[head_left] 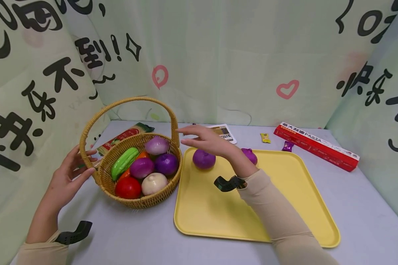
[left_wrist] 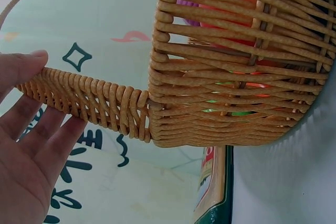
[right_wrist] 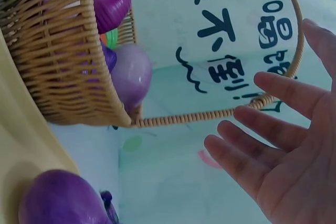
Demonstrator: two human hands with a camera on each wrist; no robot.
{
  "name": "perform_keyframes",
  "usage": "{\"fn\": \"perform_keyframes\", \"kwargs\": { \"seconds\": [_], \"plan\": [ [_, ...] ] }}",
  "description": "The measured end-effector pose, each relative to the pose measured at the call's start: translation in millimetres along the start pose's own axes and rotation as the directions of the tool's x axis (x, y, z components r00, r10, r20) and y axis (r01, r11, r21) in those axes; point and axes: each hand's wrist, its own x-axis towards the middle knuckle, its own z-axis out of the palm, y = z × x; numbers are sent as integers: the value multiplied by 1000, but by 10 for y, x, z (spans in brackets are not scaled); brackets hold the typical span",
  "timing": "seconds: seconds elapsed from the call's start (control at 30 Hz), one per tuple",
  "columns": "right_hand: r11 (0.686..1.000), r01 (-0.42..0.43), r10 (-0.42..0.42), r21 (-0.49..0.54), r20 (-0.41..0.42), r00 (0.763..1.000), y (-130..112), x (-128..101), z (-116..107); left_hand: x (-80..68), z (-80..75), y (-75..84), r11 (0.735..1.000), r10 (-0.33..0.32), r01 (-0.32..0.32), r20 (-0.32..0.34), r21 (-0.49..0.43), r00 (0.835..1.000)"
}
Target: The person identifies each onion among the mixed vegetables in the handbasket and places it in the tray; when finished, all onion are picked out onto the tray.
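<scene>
A wicker basket (head_left: pixel 142 200) with a hoop handle (head_left: pixel 129 101) stands left of a yellow tray (head_left: pixel 219 217). It holds purple onions (head_left: pixel 166 163), a pale onion (head_left: pixel 154 183), a tomato (head_left: pixel 128 187) and a green gourd (head_left: pixel 124 162). My left hand (head_left: pixel 71 173) touches the handle's base (left_wrist: pixel 94 103) with straight fingers. My right hand (head_left: pixel 202 139) hovers open above a purple onion (head_left: pixel 203 159) lying on the tray, fingers spread toward the basket (right_wrist: pixel 58 56). A second purple onion (head_left: pixel 250 155) sits on the tray behind my wrist.
A pasta packet (head_left: pixel 124 137) lies behind the basket. A red pasta box (head_left: pixel 316 145) lies at the back right, with a leaflet (head_left: pixel 223 132), a yellow wrapper (head_left: pixel 265 138) and a purple wrapper (head_left: pixel 287 146) nearby. Printed curtains close in the table on three sides.
</scene>
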Motion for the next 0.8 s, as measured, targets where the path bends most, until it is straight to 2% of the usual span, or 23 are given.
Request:
{"fn": "perform_keyframes", "kwargs": {
  "seconds": [0.5,0.63,0.8],
  "plan": [
    [998,30,-29,-49,36,999,-94,425,323,7,-5,2,1000,-5,5,1,4,1000],
    [999,-19,21,-45,46,999,-109,551,421,4,-1,-10,1000,1,-1,-1,-2,1000],
    [994,-60,65,-89,53,996,-126,697,548,-5,4,-18,1000,2,-2,3,-4,1000]
  ]
}}
